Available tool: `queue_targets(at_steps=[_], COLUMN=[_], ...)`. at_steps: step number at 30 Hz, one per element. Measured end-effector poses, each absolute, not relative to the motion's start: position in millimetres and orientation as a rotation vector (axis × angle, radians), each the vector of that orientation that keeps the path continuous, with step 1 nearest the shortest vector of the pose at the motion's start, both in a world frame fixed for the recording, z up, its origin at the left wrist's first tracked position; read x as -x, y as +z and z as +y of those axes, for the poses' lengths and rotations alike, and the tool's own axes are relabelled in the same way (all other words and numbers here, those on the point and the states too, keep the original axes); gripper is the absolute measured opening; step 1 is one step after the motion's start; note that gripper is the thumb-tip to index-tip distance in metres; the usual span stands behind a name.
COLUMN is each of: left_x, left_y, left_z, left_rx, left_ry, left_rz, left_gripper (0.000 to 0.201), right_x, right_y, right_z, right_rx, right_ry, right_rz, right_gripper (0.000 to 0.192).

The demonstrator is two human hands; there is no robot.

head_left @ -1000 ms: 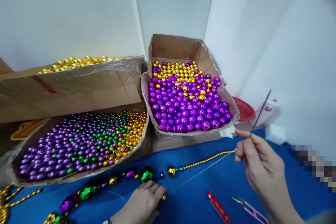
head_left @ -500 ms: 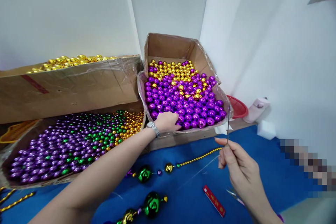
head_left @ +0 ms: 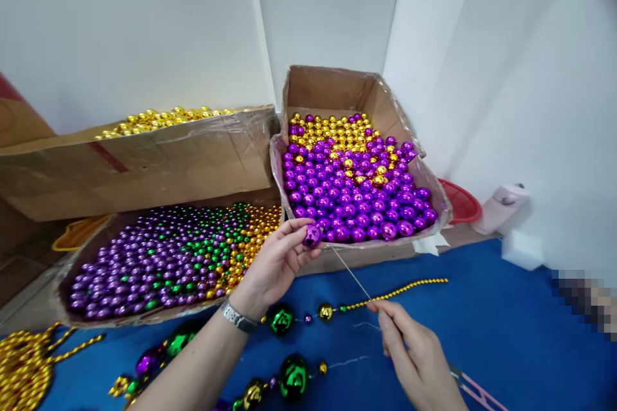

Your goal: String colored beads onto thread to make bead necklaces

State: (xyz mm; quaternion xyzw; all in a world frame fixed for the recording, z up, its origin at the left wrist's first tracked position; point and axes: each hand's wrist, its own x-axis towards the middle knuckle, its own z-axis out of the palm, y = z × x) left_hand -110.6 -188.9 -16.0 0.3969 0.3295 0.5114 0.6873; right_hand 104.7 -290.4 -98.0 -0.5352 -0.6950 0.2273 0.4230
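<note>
My left hand (head_left: 272,263), with a watch at its wrist, pinches a shiny purple bead (head_left: 312,236) at the front edge of the cardboard box of purple and gold beads (head_left: 284,199). My right hand (head_left: 412,343) is closed on a long thin needle (head_left: 354,277). The needle's tip slants up and left toward the bead, apart from it. Below the hands lies a bead string (head_left: 325,312) with a green ball, small beads and a gold chain end. Nearer me is a second string with a big green ball (head_left: 293,377) and a loose clear thread end.
A long box of small purple, green and gold beads (head_left: 139,257) stands left, before a taller box of gold beads (head_left: 193,167). Gold bead strands (head_left: 26,366) lie at lower left. Pink-handled scissors (head_left: 477,392) rest by my right wrist. A red basket (head_left: 460,201) stands behind.
My left hand has come out of the purple beads with one bead. My right hand has moved lower and left, tilting the needle from upright toward the left. The view has shifted left.
</note>
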Motion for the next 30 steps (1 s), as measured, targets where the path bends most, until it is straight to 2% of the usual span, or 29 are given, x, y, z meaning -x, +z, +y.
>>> queue_targets(at_steps=[4,9,14,26,30], left_x=[124,128,127,127,125], left_y=[-26,-34,-38,-39,-40], left_z=[-208,-221,-225,-229,-233], left_rx=[-0.650,-0.496,-0.382,-0.516,-0.636], left_ry=[1.214,1.261,1.317,1.325,1.328], left_rz=[0.727,0.713,0.728,0.717,0.735], left_gripper=[0.015,0.020,0.008,0.007,0.014], right_x=[-91,-84,-81,-81,-80], right_y=[-105,-109,-113,-114,-114], right_z=[-294,-297,-297,-298,-296], right_rx=[1.276,1.166,1.134,1.118,1.106], right_ry=[0.524,0.480,0.440,0.366,0.304], right_rz=[-1.807,-1.906,-1.949,-2.012,-2.018], right_gripper=[0.027,0.021,0.021,0.025,0.025])
